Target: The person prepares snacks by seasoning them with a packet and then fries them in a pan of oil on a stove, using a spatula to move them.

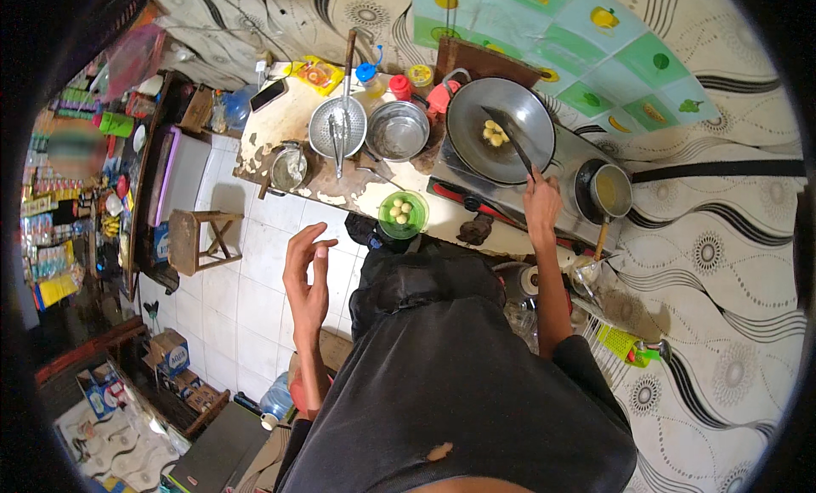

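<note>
My right hand (541,206) is closed round the handle of a dark spatula (516,146), whose blade dips into a wide grey wok (472,110) on the stove (450,174). Several pale yellow balls (494,133) lie clustered in the wok, beside the blade. Away from the table, over the tiled floor, my left hand (306,268) is raised with its fingers apart and nothing in it. Nearest to that hand is a green bowl (416,226) at the table's front edge, with several pale round balls (401,209) inside.
On the table sit a long-handled strainer (323,136) with tongs across it, a metal bowl (398,129) and a small pot (289,167). A saucepan (612,189) stands right of the wok. A wooden stool (185,242) is on the floor at left.
</note>
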Demonstrator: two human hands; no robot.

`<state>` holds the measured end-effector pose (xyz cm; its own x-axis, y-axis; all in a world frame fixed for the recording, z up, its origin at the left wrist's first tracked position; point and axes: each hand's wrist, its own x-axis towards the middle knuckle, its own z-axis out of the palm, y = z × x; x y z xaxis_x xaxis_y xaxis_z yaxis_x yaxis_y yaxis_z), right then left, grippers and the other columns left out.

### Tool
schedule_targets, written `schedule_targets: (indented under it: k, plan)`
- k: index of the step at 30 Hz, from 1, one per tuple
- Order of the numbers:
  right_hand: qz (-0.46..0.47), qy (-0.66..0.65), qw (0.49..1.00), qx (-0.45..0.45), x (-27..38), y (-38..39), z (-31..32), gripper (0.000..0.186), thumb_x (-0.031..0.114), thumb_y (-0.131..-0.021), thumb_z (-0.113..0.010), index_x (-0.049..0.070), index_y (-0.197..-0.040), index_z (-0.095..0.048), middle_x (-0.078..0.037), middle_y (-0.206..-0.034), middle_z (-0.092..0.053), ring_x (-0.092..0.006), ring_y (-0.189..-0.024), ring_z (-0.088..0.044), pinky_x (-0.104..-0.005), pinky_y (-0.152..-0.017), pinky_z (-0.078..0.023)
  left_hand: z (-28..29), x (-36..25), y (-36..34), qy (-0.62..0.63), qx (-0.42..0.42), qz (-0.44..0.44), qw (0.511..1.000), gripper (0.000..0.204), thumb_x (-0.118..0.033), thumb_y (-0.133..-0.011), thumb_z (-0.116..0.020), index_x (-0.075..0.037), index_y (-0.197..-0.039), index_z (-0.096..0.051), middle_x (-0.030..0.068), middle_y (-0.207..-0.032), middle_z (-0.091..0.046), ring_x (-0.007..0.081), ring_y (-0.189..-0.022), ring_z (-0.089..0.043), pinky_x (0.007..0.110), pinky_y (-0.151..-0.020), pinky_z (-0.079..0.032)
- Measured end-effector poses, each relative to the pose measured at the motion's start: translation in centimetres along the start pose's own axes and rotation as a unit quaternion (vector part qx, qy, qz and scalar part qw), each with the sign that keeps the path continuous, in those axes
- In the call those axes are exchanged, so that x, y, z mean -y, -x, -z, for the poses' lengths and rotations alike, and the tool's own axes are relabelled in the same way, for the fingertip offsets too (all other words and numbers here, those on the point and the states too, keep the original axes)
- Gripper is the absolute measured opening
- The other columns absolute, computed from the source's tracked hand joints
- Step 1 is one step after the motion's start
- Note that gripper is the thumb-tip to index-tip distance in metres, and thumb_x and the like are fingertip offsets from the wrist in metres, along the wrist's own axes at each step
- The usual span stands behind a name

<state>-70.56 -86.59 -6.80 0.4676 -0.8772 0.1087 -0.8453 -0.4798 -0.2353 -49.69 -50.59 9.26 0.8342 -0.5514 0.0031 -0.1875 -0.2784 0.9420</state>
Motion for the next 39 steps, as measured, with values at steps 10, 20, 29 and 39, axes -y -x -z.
schedule_targets:
  k: [10, 20, 29, 39]
  plan:
    - [-0.085, -0.042, 0.992, 0.088, -1.2, 4.1, -4.8, 0.045, 0.018, -0.094, -0.057, 0.005, -0.137, -0.052, -0.026, -0.105, -0.06, -0.0433, -0.098, -0.063, -0.0515, -0.082, -0.051, 0.6, 0.9, 3.5, -0.017, -0.005, 0.053, 0.998, 0.025, -0.008, -0.099, -0.056, 0.0, -0.122, -0.062, 0.0143, -0.124, -0.059, 0.0228, -0.098, -0.067, 0.034, -0.085, -0.053]
    - [-0.085, -0.03, 0.995, 0.035, -1.2, 5.2, -5.2, 0.053, 0.032, -0.096, -0.058, 0.004, -0.14, -0.047, -0.024, -0.122, -0.058, -0.043, -0.112, -0.057, -0.054, -0.095, -0.043, 3.1, 0.7, 2.4, -0.018, 0.032, -0.011, 0.999, 0.026, -0.003, -0.098, -0.054, 0.0, -0.122, -0.063, 0.0148, -0.124, -0.059, 0.0232, -0.098, -0.068, 0.033, -0.085, -0.053]
    - [-0.13, -0.514, 0.843, 0.086, 15.6, 10.3, -3.6, 0.05, 0.037, -0.101, -0.053, -0.001, -0.133, -0.054, -0.018, -0.128, -0.057, -0.0303, -0.124, -0.052, -0.0407, -0.101, -0.041, 8.0, 3.7, 0.6, 0.006, 0.054, -0.069, 0.996, 0.033, -0.014, -0.1, -0.055, -0.002, -0.13, -0.06, 0.0157, -0.138, -0.054, 0.0265, -0.119, -0.059, 0.038, -0.102, -0.043]
    - [0.158, -0.735, 0.583, 0.306, 57.1, 20.9, 0.5, 0.082, 0.065, -0.099, -0.032, 0.008, -0.156, -0.02, -0.013, -0.163, -0.018, -0.0292, -0.151, -0.016, -0.0445, -0.122, -0.01, 19.8, 17.9, -6.4, 0.396, 0.07, 0.051, 0.914, 0.085, -0.068, -0.097, -0.023, -0.006, -0.156, -0.019, 0.0158, -0.162, -0.018, 0.0301, -0.15, -0.016, 0.042, -0.123, -0.013]
